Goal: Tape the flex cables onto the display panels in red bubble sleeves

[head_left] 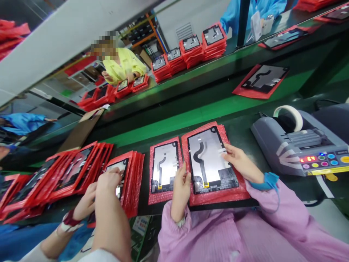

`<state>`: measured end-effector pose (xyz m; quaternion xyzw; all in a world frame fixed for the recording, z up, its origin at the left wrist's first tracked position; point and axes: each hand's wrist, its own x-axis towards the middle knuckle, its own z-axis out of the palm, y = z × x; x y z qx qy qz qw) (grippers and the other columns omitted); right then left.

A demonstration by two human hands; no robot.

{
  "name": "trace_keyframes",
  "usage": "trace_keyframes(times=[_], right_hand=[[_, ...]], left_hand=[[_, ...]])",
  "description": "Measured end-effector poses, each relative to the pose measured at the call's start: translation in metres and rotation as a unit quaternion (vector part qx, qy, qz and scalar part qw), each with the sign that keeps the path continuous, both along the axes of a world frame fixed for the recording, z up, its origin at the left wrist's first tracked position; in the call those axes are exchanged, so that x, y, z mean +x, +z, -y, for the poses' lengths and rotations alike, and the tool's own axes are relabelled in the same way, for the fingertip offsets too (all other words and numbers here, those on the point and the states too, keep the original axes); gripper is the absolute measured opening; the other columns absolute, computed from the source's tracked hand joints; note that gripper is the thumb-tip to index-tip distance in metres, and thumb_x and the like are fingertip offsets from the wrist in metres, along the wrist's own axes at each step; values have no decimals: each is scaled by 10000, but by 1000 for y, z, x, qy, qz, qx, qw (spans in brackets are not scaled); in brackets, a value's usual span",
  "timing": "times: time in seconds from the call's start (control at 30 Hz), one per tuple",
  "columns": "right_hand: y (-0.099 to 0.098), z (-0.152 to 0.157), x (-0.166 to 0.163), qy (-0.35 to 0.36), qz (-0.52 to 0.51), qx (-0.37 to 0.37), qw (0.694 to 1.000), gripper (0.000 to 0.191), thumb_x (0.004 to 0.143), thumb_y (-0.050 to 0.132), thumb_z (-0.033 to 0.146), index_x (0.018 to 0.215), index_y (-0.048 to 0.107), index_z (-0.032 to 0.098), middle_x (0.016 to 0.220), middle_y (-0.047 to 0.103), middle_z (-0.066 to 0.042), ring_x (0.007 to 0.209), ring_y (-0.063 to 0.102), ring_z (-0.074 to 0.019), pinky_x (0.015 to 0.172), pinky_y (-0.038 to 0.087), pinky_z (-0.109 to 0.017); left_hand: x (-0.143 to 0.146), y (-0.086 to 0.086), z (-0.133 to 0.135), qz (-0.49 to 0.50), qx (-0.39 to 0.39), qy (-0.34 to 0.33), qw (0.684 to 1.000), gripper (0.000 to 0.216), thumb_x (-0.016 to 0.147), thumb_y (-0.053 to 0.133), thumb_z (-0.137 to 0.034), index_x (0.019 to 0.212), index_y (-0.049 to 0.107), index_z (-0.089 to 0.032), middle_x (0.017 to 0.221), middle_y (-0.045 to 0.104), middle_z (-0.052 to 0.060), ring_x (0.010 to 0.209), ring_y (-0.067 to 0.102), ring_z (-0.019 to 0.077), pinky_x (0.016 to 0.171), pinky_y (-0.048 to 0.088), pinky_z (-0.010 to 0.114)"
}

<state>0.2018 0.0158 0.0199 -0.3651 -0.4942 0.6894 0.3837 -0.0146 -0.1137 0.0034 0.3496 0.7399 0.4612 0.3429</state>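
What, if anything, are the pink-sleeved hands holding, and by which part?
They are at the panel between them: left hand at its left edge, right hand at its right edge. Whether they grip or only touch it cannot be told.

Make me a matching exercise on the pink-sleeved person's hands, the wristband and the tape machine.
Column one
1. Tape machine
2. Left hand
3. Wristband on the right wrist
4. Right hand

Column two
A. At the right edge of the panel between the hands
B. Grey, with red lit digits
C. Blue
D. At that panel's left edge

Pairs: 1-B, 2-D, 3-C, 4-A
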Motion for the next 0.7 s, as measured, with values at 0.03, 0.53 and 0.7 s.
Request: trace_keyframes(times=[0.03, 0.53, 0.7], right_hand=[[-4, 1, 0, 3, 21, 12, 1000, 432, 748, 729, 392, 1132, 687, 199, 1085, 719, -80, 941, 675, -216, 922, 522, -385], [-31, -9, 17, -113, 298, 236, 918, 296, 953, 491, 352, 1071, 688, 166, 955, 630, -90, 939, 588, -240, 887, 474, -398], [-35, -7, 22, -114, 285, 206, 929, 247, 971, 468, 296, 1078, 662, 186, 973, 645, -78, 972, 586, -237, 881, 466, -390]], left_hand=[[0, -1, 1, -30, 6, -3, 1000, 412, 762, 696, -466, 1132, 700, -284, 1019, 593, 72, 977, 573, 265, 896, 455, 426], [7, 113, -173, -319, 57, -127, 938, 288, 894, 598, -304, 1153, 676, -205, 1171, 627, 117, 1009, 624, 250, 968, 464, 375], [53, 106, -359, -345, -45, -255, 902, 123, 904, 615, -212, 870, 697, -127, 1001, 711, 129, 1060, 635, 259, 1000, 423, 325]])
